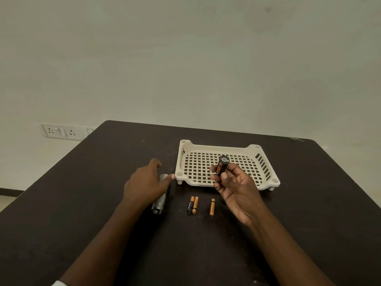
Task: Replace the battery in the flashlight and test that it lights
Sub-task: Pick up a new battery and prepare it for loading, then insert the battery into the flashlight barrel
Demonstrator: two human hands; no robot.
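Nearest the viewer, two bare forearms reach over the dark counter toward a white perforated tray, the landmark used here. Just in front of the tray lie three small batteries: a touching pair of batteries and, a little to the right and apart from them, a single battery. To the tray's front left the silver flashlight body lies on the counter, its far end hidden under the left hand, whose fingers are spread and relaxed over the barrel, one fingertip almost at the tray's near-left corner; whether the palm actually rests on the barrel cannot be told. Over the tray's front edge the right hand holds a black battery holder upright, thumb and fingers curled round its lower half, with an orange cell visible in its side. On the wall beyond the counter, far left of the tray, is a socket panel. Likely risks: the loose batteries may be confused with fresh ones, since used and new look alike; a cell seated the wrong way round would leave the lamp dark; the round barrel could roll if the left hand lifts; and the high, narrow grip could let the holder slip into the tray.
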